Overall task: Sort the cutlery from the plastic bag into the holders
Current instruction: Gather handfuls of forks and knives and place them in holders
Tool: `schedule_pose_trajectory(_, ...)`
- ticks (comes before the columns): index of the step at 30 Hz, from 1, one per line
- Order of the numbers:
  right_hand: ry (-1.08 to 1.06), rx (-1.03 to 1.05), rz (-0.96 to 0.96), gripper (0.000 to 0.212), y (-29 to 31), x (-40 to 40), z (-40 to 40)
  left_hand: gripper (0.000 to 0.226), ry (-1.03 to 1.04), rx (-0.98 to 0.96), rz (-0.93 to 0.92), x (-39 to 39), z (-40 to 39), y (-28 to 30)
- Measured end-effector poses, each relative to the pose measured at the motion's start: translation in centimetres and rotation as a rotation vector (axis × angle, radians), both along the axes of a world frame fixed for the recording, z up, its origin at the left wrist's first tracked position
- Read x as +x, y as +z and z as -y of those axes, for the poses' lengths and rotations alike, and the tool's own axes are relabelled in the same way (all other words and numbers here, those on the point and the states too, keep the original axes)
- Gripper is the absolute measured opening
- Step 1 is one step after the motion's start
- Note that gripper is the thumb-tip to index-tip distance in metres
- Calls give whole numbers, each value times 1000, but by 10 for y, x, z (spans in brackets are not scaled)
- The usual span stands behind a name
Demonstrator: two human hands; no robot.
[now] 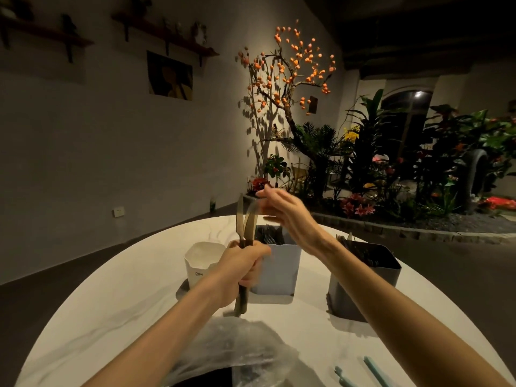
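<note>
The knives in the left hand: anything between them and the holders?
Nothing visible blocks them. The left hand grips the knives upright above the table, just in front of the white holder and light blue holder. The right hand reaches for the blade tips.

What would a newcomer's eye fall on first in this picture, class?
Probably the left hand at the centre, gripping two brown knives upright above the white table, with the right hand reaching to their tips. Behind, a lit tree with orange fruit stands against the wall.
</note>
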State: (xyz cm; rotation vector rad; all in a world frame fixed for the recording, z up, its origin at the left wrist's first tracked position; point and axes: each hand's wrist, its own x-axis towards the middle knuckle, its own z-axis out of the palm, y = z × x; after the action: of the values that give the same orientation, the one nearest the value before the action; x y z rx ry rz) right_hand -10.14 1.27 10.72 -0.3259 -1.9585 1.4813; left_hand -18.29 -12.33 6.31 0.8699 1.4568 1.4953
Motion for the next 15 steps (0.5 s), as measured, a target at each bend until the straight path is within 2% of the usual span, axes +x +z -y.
schedule_pose_trajectory(2, 126, -6, 86, 48, 0, 18, 26, 41, -72, -23, -10, 12, 2, 5)
schedule_pose_trajectory(5, 124, -28, 169, 29, 4, 51, 52, 40, -171, -96, -48, 42, -3, 6)
schedule_pose_trajectory(7, 98, -107, 157, 30, 4, 71, 57, 45, -233, -101, -24, 63, -10, 3)
schedule_pose_trajectory(11, -21, -288, -59, 36, 9, 105, 41, 12, -347, -87, -110, 99, -19, 0)
schedule_pose_trajectory(15, -145, -337, -267, 44, 32, 131, 19, 33, -392, -85, -126, 130, -39, 1)
